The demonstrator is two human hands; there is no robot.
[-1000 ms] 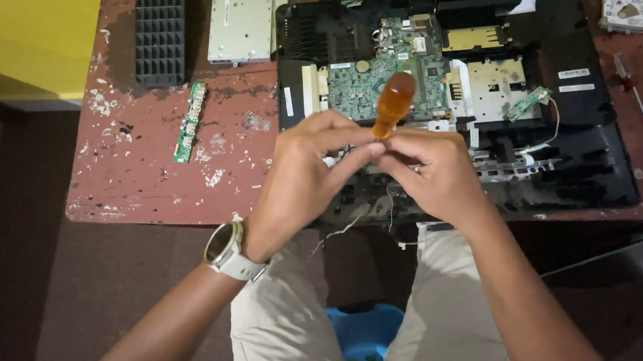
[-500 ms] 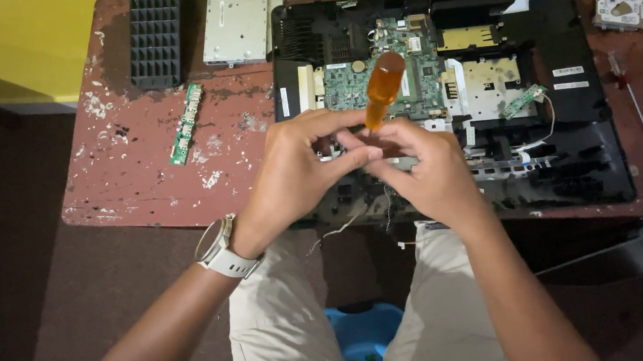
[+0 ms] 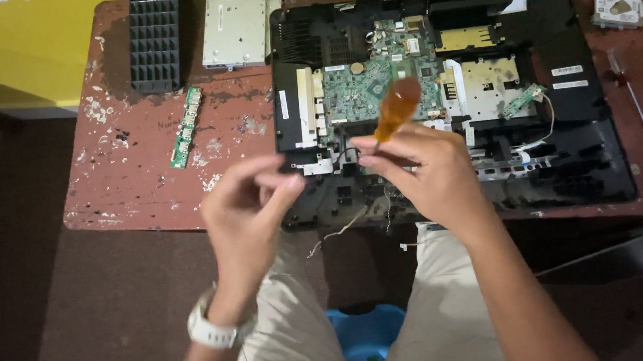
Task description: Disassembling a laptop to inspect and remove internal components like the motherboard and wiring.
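With the right hand (image 3: 431, 176) gripping the orange screwdriver (image 3: 396, 109) and the left hand (image 3: 244, 212) loosely pinching nothing visible, better to steady the tip before working over the green circuit board (image 3: 375, 86)

You face a worn reddish bench (image 3: 149, 192) with chipped paint, a yellow wall (image 3: 33, 42) behind, dark floor (image 3: 45, 320) below.

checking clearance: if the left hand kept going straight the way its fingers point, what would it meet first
Probably the right hand, which holds the orange-handled screwdriver. The left hand points right across a small gap; depth is unclear.
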